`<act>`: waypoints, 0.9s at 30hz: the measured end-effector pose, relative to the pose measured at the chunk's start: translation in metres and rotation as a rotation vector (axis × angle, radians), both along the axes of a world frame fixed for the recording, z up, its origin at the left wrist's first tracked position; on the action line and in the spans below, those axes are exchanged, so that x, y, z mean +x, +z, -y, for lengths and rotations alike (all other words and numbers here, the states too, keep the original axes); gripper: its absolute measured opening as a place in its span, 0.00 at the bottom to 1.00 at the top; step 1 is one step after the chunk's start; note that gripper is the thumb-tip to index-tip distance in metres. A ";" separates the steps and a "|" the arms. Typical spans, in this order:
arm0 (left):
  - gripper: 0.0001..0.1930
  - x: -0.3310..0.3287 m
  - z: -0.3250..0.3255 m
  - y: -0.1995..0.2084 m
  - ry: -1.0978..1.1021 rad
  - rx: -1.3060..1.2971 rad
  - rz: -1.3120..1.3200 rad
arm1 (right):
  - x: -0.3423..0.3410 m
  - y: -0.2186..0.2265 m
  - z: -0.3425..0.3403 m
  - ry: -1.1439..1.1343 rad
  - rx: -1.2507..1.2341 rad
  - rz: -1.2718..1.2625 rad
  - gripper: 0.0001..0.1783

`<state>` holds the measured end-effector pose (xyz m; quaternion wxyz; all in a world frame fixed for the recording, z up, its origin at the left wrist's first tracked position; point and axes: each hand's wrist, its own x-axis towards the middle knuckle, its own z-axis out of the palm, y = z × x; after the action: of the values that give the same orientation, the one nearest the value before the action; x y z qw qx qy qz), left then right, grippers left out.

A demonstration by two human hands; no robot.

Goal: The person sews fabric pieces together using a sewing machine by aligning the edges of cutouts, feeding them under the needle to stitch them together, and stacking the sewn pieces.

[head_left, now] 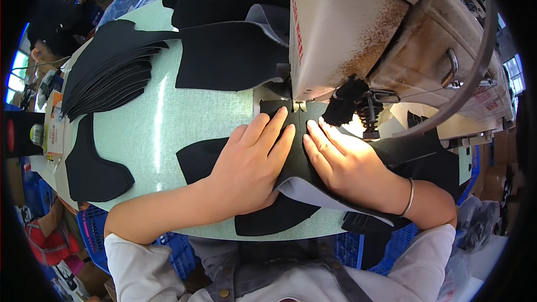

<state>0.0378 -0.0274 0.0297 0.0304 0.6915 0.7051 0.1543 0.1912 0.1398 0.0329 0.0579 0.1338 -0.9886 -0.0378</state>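
Note:
Black fabric [296, 159] with a grey underside lies beneath the brass-coloured presser foot [300, 106] of a worn, cream-coloured sewing machine [341, 28]. My left hand [246, 154] rests flat on the cloth left of a line running down from the foot, fingers stretched toward it. On the other side my right hand [349, 159], under bright lamp light, presses flat with fingers extended and fingertips close to the foot. The near edge of the cloth curls up between my wrists, showing grey. The needle is too small to make out.
Stacked curved black pieces [112, 72] and a loose black piece [95, 168] lie left on the pale green table [168, 112]. Larger black panels [235, 56] lie behind. Blue crates [349, 249] stand below the near edge. Another person [56, 22] is at the far left.

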 end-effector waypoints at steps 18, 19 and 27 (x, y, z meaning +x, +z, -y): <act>0.38 -0.016 -0.003 0.001 -0.067 0.018 0.075 | 0.001 0.008 -0.010 -0.025 0.000 -0.014 0.21; 0.37 -0.021 -0.004 0.000 -0.080 0.037 0.075 | 0.001 0.008 -0.011 -0.035 -0.007 0.005 0.21; 0.39 -0.034 -0.007 0.015 -0.131 -0.089 0.123 | -0.005 0.019 -0.020 -0.056 -0.050 0.133 0.25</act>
<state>0.0036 -0.0207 0.0447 0.1144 0.7231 0.6615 0.1627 0.1861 0.1599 0.0516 -0.0058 0.1066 -0.9943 -0.0056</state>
